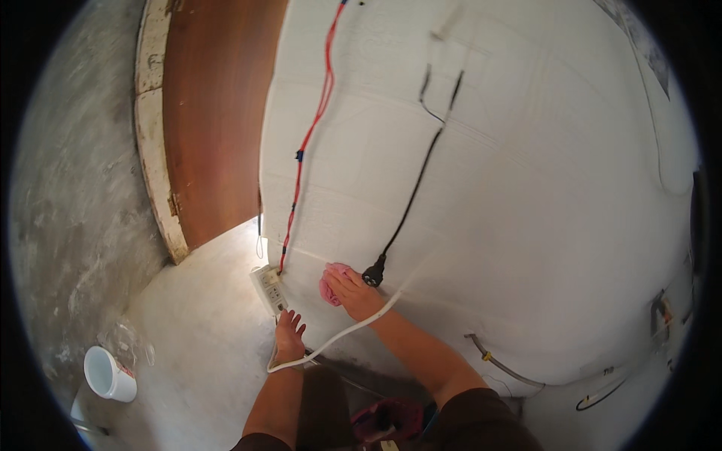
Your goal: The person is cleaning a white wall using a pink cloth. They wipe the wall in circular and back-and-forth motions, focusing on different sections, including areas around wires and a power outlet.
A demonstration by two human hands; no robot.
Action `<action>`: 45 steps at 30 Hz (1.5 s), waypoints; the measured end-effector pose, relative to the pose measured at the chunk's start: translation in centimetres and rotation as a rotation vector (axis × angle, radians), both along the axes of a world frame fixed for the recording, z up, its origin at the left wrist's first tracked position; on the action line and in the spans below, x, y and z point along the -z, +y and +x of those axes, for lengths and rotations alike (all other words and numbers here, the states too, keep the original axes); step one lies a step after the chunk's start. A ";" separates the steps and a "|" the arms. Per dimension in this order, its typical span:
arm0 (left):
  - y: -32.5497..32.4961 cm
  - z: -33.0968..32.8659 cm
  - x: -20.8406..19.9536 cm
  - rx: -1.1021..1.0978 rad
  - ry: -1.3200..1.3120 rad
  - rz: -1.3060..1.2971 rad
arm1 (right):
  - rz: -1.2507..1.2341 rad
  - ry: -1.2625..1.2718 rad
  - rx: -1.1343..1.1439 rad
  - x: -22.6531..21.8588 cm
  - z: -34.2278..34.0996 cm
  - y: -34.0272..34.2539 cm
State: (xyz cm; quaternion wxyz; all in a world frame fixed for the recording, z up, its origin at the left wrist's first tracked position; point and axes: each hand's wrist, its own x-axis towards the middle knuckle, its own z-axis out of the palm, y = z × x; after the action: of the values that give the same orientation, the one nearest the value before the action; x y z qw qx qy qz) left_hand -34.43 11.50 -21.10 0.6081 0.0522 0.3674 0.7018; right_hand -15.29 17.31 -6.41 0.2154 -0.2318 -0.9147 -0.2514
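My right hand (359, 295) presses a crumpled pink cloth (332, 284) against the large white surface (511, 218). Just beyond its fingers, a black plug (373, 272) hangs on a black cord. My left hand (289, 336) is lower and to the left, palm turned up and fingers apart, holding nothing that I can see. Close to its fingertips is a white socket strip (268, 289), with a twisted red cable (302, 146) running up from it. A white hose or cable (338, 335) curves past both wrists.
A brown door (214, 113) in a worn frame stands at the upper left, beside a grey wall (83, 173). On the floor at the lower left are a white bucket (110, 374) and clear plastic (128, 340). A grey hose end (485, 353) juts out at the lower right.
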 end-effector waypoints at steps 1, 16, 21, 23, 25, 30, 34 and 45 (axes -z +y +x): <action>0.2 -0.1 0.1 0.002 -0.003 -0.009 | 0.018 -0.009 0.005 -0.1 0.4 -0.5; -1.7 4.2 -0.1 0.271 0.090 0.084 | -1.685 1.433 -0.002 -1.0 12.8 -11.5; -4.6 8.9 -6.0 0.599 0.136 0.078 | -1.768 1.817 -0.269 -2.4 14.7 -15.2; -5.9 10.6 -8.7 0.720 0.160 0.124 | -1.778 1.848 -0.373 -2.5 15.0 -16.5; -6.6 12.1 -10.1 0.787 0.123 0.220 | -1.796 1.851 -0.514 -2.6 15.2 -17.7; -9.2 14.9 -15.3 0.857 0.032 0.460 | -1.822 1.874 -0.670 -2.2 15.9 -19.5; -10.8 15.8 -17.3 0.876 0.064 0.537 | -1.768 1.880 -0.602 -1.9 16.3 -20.6; -12.6 17.1 -18.8 0.888 0.137 0.585 | -1.686 1.978 -0.654 -2.3 16.1 -22.8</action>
State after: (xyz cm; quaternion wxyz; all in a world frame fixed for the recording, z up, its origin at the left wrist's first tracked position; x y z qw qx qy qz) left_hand -17.37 -1.11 -2.33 0.7810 0.4158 0.1380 0.4451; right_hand 0.77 -5.52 -4.09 0.6241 -0.1483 -0.2635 0.7205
